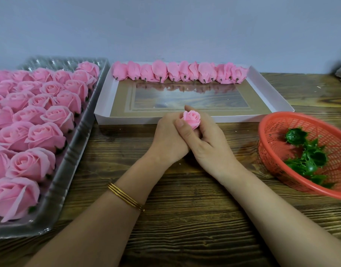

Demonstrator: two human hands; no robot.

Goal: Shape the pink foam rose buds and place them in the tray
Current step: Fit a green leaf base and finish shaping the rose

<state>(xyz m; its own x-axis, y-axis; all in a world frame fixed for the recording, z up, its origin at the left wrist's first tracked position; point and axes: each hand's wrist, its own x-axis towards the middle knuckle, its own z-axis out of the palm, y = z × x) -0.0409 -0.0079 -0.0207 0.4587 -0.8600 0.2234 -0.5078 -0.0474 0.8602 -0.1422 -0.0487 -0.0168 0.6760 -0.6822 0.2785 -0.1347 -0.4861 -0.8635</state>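
Foam rose bud [191, 118] being shaped in both hands, just short of the white tray [156, 120].
The left hand [165, 139] and right hand [212, 143] are both curling round its lower half, with only the petal top showing above the wooden table [185, 209]. It is looking light, soft and easily creased, so a gentle squeeze low around the base is likely safest. Closed buds [177, 72] are lying in a row along the tray's far edge.
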